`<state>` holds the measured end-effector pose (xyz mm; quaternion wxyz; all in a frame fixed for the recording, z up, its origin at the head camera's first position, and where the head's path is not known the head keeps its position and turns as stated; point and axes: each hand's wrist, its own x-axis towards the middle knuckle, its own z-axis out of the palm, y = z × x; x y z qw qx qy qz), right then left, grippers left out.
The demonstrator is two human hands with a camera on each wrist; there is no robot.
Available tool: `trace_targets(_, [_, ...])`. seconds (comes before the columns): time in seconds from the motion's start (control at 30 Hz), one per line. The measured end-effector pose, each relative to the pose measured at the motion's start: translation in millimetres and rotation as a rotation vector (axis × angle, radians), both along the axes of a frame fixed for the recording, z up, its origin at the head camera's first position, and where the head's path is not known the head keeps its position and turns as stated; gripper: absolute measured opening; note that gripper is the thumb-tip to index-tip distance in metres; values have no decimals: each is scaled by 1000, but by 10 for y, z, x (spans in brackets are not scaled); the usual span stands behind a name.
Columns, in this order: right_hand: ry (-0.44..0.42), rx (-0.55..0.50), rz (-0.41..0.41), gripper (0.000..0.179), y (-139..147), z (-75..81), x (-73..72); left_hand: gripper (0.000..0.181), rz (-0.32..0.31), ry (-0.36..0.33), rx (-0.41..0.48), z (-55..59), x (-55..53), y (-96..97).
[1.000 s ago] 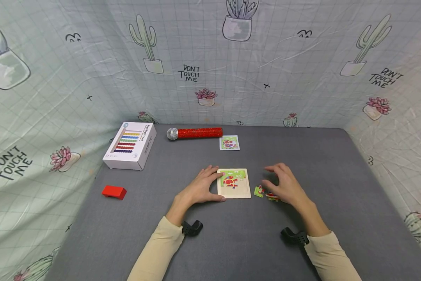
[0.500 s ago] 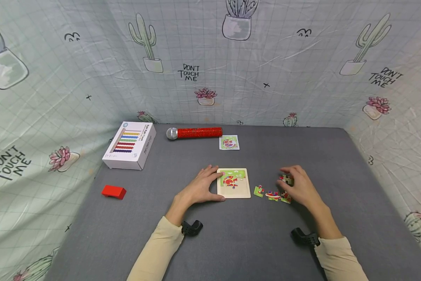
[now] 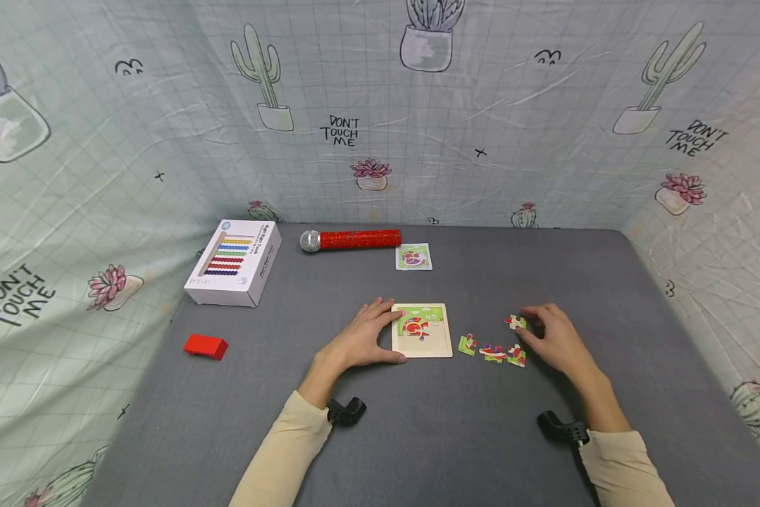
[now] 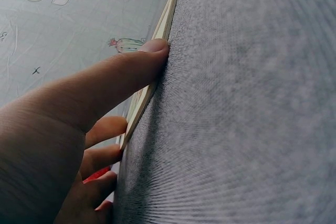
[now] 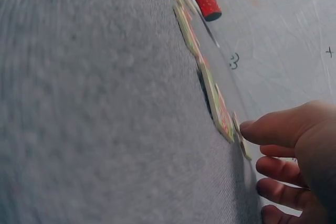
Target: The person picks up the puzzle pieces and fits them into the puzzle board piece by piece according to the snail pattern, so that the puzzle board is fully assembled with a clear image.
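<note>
Left hand (image 3: 362, 338), fingers spread, rests against the left side of the puzzle board (image 3: 406, 346); my right hand (image 3: 556, 343), nearer the far piece (image 3: 514, 322), pinches nothing, thumb and fingers parted; that piece lies just to its left, contact unclear; I see three pieces (image 3: 493, 354) rowed crosswise toward the board.

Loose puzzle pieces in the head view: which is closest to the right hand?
The upper right piece, by the right hand; the other three loose pieces lie in a row below it in that view.
</note>
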<state>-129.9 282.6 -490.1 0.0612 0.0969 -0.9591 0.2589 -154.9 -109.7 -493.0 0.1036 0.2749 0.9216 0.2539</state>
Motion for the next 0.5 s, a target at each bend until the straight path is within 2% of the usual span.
trace_targets(0.2, [1, 10, 9, 38, 29, -1, -15, 88, -2, 2, 3, -16, -9, -3])
trace_targets(0.5, [-60, 42, 16, 33, 45, 13, -63, 88, -6, 5, 6, -24, -16, -10])
